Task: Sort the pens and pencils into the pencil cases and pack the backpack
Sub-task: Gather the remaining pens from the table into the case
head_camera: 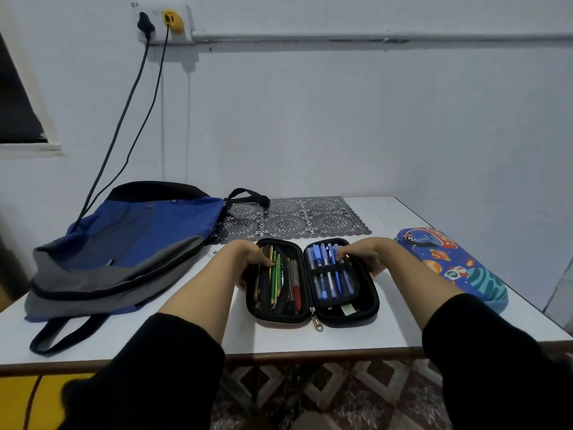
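A black pencil case lies open flat on the white table. Its left half holds pencils in green, yellow and red. Its right half holds several blue pens under elastic loops. My left hand grips the case's left edge, with the fingers curled over onto the pencils. My right hand grips the right edge, its fingers lying on the pens. A blue and grey backpack lies flat at the left. A second, blue space-print pencil case lies zipped at the right.
A grey lace placemat lies at the back of the table against the wall. Two cables hang from a wall socket down behind the backpack. The table's front edge is near me, with patterned floor below.
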